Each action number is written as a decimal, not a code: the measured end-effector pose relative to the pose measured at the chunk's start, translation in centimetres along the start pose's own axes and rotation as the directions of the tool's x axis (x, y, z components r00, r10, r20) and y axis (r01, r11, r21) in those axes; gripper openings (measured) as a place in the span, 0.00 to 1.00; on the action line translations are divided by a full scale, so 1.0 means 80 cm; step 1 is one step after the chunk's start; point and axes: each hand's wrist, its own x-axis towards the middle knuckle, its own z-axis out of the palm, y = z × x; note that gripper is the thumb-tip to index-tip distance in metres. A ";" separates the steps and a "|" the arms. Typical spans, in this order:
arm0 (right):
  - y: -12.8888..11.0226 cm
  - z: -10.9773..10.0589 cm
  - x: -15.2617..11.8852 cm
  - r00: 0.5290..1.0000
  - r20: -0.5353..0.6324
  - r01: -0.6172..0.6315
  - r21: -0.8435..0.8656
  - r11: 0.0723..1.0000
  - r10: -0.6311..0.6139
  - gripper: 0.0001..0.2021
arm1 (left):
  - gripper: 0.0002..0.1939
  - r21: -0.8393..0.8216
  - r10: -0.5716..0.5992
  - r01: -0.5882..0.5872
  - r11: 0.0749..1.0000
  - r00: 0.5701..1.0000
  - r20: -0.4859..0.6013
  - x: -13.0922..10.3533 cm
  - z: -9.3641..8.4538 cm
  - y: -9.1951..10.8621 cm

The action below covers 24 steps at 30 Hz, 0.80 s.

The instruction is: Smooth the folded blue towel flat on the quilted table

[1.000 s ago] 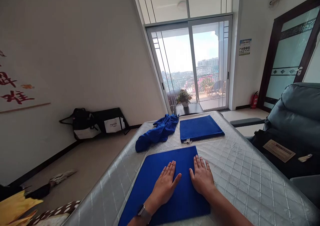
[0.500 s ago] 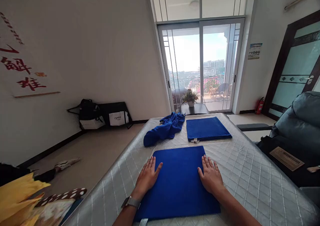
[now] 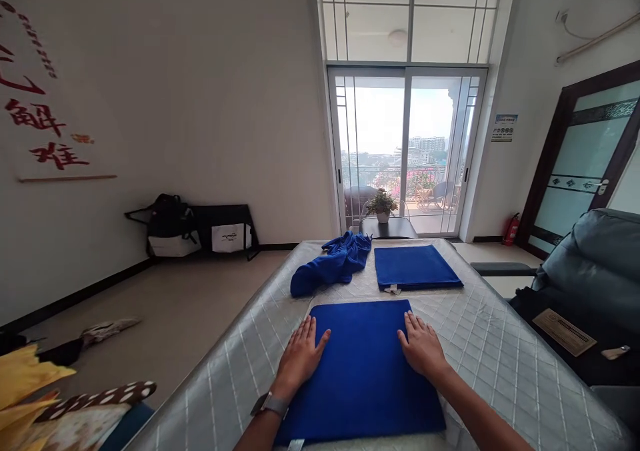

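Left hand point(image 3: 299, 359) and right hand point(image 3: 423, 347), grips unclenched, lie flat along opposite side edges of the cloth point(image 3: 367, 374).

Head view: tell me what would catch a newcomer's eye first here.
Probably the vivid blue cloth lying flat on the pale quilted mattress, with the left hand on its left edge and the right hand on its right. Just beyond it sit a crumpled blue cloth and, to its right, a neatly folded one. The bright glass door behind also draws the eye.
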 end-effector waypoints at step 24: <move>0.017 0.014 0.057 0.998 -0.057 0.014 0.082 0.997 -0.009 0.31 | 0.42 -0.009 0.080 -0.080 0.997 0.996 0.035 -0.016 -0.011 0.028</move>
